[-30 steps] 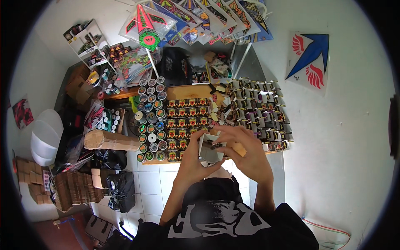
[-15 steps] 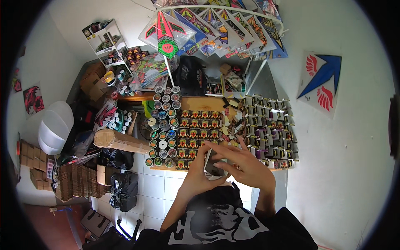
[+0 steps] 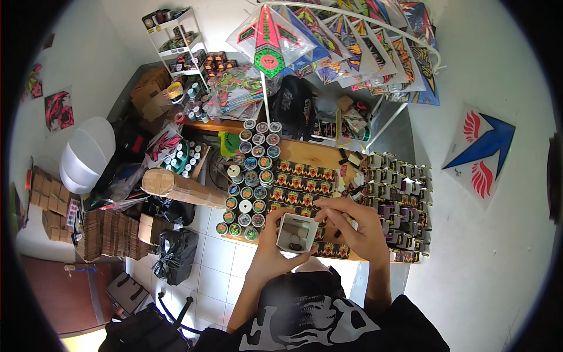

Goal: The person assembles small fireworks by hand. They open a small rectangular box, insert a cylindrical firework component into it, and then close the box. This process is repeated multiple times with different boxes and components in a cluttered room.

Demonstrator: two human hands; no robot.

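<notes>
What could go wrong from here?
The white box is open at the top in the left hand, so a tilt might spill the small items inside. The right hand is close to the open boxes and might knock some over. The tubs near the front edge of the table could fall if bumped.

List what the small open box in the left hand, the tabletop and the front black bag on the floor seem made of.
Small open box: probably thin card, matt off-white inside, judging by its slim walls and straight corners.
Tabletop: wood or wood-look board, from its warm brown colour.
Front black bag: likely thin plastic, glossy, with bright highlights along its creases.
</notes>
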